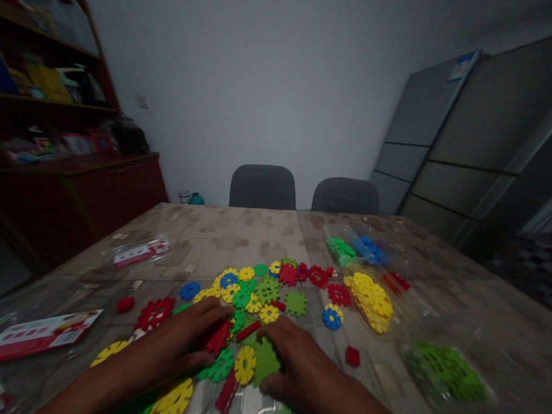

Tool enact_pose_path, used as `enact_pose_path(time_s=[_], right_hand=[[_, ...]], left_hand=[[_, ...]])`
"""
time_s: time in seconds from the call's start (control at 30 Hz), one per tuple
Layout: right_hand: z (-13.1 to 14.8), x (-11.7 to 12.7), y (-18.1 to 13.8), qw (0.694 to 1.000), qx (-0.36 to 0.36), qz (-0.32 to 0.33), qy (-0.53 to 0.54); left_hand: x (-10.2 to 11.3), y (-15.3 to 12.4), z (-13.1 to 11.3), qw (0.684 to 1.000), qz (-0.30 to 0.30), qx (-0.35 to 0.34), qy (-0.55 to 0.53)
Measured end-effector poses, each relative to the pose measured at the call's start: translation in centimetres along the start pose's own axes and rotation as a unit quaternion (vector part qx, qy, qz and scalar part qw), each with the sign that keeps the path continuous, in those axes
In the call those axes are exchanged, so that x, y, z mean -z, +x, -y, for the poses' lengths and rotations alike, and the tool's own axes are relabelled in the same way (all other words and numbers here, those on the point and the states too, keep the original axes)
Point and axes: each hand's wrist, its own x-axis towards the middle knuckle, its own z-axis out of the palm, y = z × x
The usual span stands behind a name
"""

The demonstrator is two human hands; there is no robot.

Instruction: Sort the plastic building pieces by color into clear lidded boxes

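My left hand (pixel 190 336) reaches in over the pile, its thumb and fingers closed around a red toothed square plate (pixel 218 339). My right hand (pixel 299 364) grips the edge of a light green toothed square plate (pixel 265 361) between thumb and fingers. A yellow notched disc (pixel 245 365) and a green notched disc (pixel 222 364) lie between the hands. A thin red bar piece (pixel 248 331) rests just above them. Beyond my hands spreads a mixed heap of yellow, green, blue and red pieces, among them a green toothed square (pixel 267 290).
At right, clear plastic boxes hold yellow discs (pixel 369 302), light green squares (pixel 448 370), and green and blue discs (pixel 370 250). Plastic bags with printed cards (pixel 46 334) lie at left on the patterned table (pixel 204 234). Two grey chairs (pixel 261 186) stand behind.
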Motion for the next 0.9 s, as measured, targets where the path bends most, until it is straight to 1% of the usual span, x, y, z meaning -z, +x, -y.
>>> enact_pose_path(time_s=[0.1,0.17,0.23,0.33,0.43,0.5,0.7,0.8,0.9], right_hand=[[-0.6,0.5,0.3,1.0,0.001,-0.02,0.009],[-1.3,0.8,0.4,0.999,-0.028,-0.034,-0.006],[-2.0,1.1,0.5,0.998,-0.051,-0.041,-0.023],[-3.0,1.6,0.8,0.999,-0.038,-0.033,-0.019],[-3.4,1.8,1.0,1.0,-0.012,0.011,0.006],[-3.5,1.9,0.9,0.999,-0.009,0.035,0.011],[-3.7,2.1,0.7,0.999,-0.009,0.041,-0.026],[-3.5,2.3,0.7,0.998,-0.018,0.044,-0.039],[-3.2,2.3,0.5,0.998,-0.036,0.04,-0.035]], left_hand=[[1.4,0.3,-1.1,0.999,0.035,0.005,-0.011],[2.5,0.4,-2.0,0.999,0.037,0.017,-0.017],[3.3,0.5,-2.7,0.998,0.053,0.018,-0.025],[4.0,0.7,-3.6,0.997,0.068,0.017,-0.032],[4.2,0.8,-4.0,0.995,0.085,0.001,-0.045],[4.3,0.8,-4.0,0.995,0.09,-0.009,-0.051],[4.6,0.3,-4.5,0.994,0.085,-0.018,-0.073],[4.3,0.1,-4.8,0.992,0.094,-0.03,-0.085],[3.9,0.0,-4.6,0.994,0.083,-0.026,-0.072]])
